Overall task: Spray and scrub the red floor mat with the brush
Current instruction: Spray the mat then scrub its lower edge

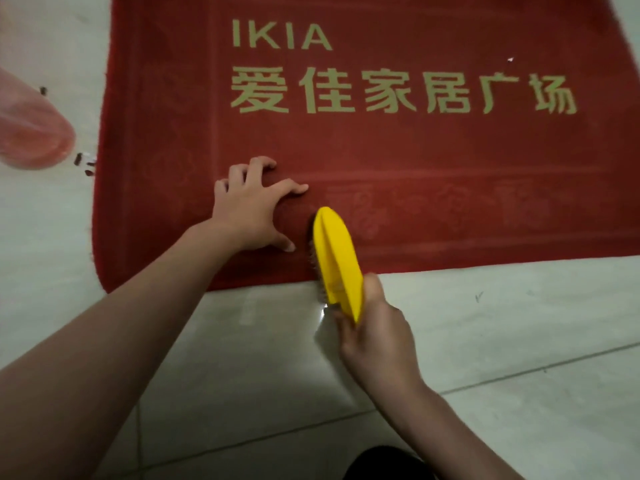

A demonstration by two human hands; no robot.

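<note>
Head view: a pale tiled floor [519,323] with thin dark grout lines fills the near half of the room, and a bright glint shows on the tile by the brush's near end. The red floor mat [415,150] lies flat on it, its near edge running across the middle of the floor, with beige lettering [398,91] reading "IKIA" above a row of Chinese characters. A blurred pink translucent object [27,133] sits off the mat's left edge, with dark specks [85,164] on the tile beside that edge. A dark rounded shape [388,462] at the bottom edge is unclear.

The left hand [249,209] presses the mat near its near-left corner, fingers spread. The right hand [377,337] wraps the near end of the yellow brush [337,251], which crosses the mat's near edge, just beside the left thumb.
</note>
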